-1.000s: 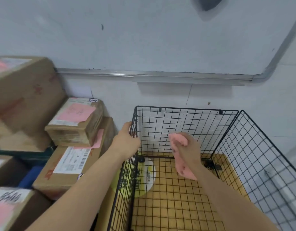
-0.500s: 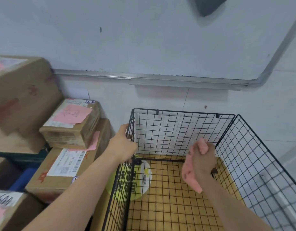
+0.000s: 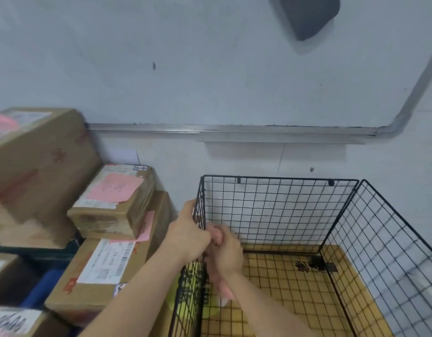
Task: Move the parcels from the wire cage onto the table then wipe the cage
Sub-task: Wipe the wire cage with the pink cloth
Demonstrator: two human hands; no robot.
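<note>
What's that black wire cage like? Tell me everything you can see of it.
The wire cage is an open-topped box of thin black metal grid panels, standing upright by a white wall. Three of its walls and a grid floor show, with a yellowish surface visible through the floor. The left hand grips the top edge of its left wall near the back corner. The right hand, inside, presses a pink cloth against that same wall. Nothing else shows inside it.

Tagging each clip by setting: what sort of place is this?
Probably a parcel storeroom or mailroom: stacked brown cardboard parcels with shipping labels, a black wire-grid cage, and a wall-mounted whiteboard.
</note>
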